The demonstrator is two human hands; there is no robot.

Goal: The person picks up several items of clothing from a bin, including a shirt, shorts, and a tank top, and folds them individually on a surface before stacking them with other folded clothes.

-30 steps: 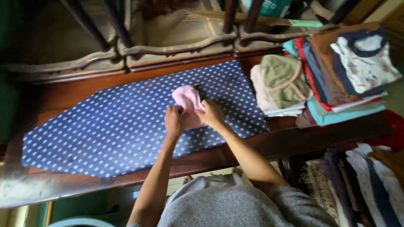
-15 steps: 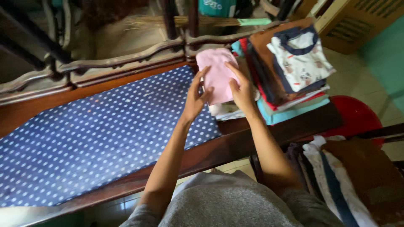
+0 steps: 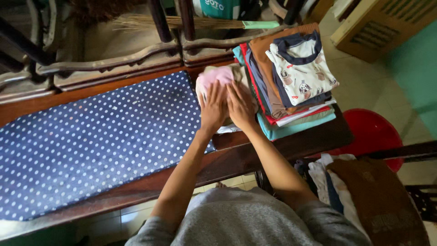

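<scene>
While both hands press flat, open-palmed, the folded pink cloth garment (image 3: pixel 213 76) tops a small pile.
Left hand (image 3: pixel 214 108) and right hand (image 3: pixel 240 107) grasp nothing; dotted navy pad (image 3: pixel 100 136) covers the dark wooden table (image 3: pixel 282 146).

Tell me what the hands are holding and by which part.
Nothing gripped: left hand and right hand press flat on the folded pink garment, atop a small clothes pile.

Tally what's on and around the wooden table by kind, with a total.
Stacks of folded clothes on the table: 2, the low stack topped by a folded pink garment under the left hand and right hand, and the tall stack
Blue white-dotted padded mat: 1
Straw broom: 1
Red plastic stool: 1
Total: 5
</scene>
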